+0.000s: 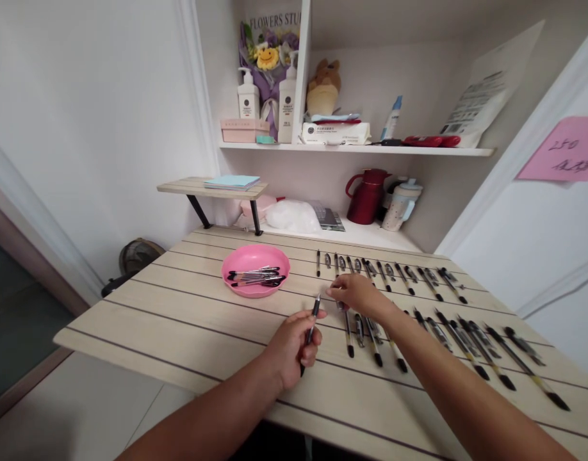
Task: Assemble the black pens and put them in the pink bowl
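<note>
My left hand [294,346] is closed around an uncapped pen [316,314], its tip pointing up and away from me. To the right, my right hand [359,294] has its fingers pinched together low over the table; what is between them, if anything, is hidden. Just under those fingers lies a dark pen cap [341,307]. Pen bodies and loose caps lie in two rows, among them a pen body [349,336] and a clip cap [359,330] near my right hand. A pink bowl [229,282] left of the hands holds several pens [256,276].
The slatted wooden table [179,307] carries a small raised stand [183,186] with blue paper [232,182] at the back left. Behind are a red jug [367,198], a pale tumbler [402,206] and a plastic bag [293,216]. A white shelf [419,151] hangs above.
</note>
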A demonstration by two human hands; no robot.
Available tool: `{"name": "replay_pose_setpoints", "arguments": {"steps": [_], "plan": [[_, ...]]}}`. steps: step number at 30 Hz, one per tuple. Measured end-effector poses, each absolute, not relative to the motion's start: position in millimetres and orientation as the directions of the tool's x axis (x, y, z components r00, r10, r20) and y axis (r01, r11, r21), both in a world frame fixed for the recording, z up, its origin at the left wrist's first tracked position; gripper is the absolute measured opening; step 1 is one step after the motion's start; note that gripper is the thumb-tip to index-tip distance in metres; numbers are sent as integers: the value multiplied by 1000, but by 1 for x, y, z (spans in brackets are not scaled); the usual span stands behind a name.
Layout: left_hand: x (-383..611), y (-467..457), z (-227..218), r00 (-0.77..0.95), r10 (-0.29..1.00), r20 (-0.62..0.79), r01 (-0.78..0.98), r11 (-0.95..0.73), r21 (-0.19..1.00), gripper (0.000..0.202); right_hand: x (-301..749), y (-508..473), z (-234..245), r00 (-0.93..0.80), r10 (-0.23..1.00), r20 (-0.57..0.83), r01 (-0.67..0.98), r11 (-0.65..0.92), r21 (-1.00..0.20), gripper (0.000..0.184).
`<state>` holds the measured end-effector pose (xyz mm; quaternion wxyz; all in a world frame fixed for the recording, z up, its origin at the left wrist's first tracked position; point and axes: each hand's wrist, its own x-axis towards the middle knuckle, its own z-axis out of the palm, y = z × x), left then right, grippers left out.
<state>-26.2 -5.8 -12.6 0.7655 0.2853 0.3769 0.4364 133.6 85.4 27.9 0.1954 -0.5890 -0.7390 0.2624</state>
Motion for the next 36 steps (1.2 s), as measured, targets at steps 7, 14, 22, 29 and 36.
{"name": "replay_pose_setpoints", "arguments": {"steps": [7, 14, 22, 29, 36], "plan": [[-27, -17, -19, 298, 901, -314, -529, 430, 731, 40, 109, 91, 14, -246, 959, -138, 932, 195, -304, 14], [-29, -17, -18, 311, 897, -312, -527, 437, 729, 41, 112, 99, 9, -230, 962, -150, 964, 204, -171, 26], [-30, -18, -18, 317, 895, -313, -534, 441, 721, 40, 113, 106, 6, -212, 969, -128, 973, 198, -115, 31], [-31, -17, -18, 305, 897, -321, -532, 439, 724, 40, 113, 105, 6, -229, 971, -73, 968, 219, -123, 28], [-32, -17, -19, 319, 897, -305, -526, 436, 731, 38, 154, 93, 42, -220, 975, 42, 953, 224, -206, 24]]}}
